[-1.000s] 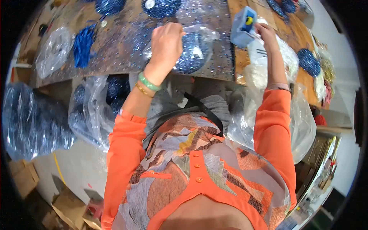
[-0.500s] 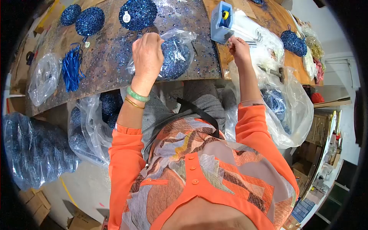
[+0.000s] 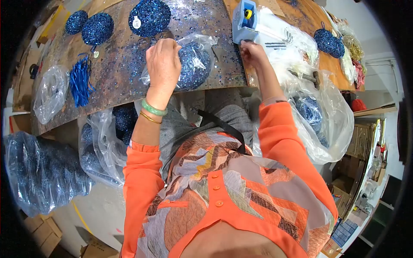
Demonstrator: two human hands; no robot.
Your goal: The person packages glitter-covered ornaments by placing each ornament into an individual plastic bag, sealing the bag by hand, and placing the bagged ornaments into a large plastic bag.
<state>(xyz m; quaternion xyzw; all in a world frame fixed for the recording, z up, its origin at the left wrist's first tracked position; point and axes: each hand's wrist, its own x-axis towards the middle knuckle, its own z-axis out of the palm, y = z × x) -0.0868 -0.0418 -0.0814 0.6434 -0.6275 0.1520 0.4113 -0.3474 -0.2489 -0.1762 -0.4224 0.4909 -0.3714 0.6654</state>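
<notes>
My left hand (image 3: 163,63) is closed, its fingers pinching the gathered edge of a clear plastic bag (image 3: 202,41). Inside that bag is a blue glitter ball (image 3: 192,66), resting at the table's front edge. Over to the right, my right hand (image 3: 254,53) has its fingertips pinched just below the light-blue tape dispenser (image 3: 244,21), which carries a yellow-cored roll. A small piece of tape (image 3: 246,41) shows at those fingertips, mostly hidden.
More blue glitter balls (image 3: 97,29) lie at the table's back left, near blue ribbons (image 3: 80,81) and an empty plastic bag (image 3: 50,94). Plastic sleeves (image 3: 288,38) cover part of the right side. Bagged balls (image 3: 43,172) hang or stand below the table at left.
My right hand has moved left and slightly down from the dispenser's front, drawing the tape with it. My left hand keeps its hold on the bag, nearly still.
</notes>
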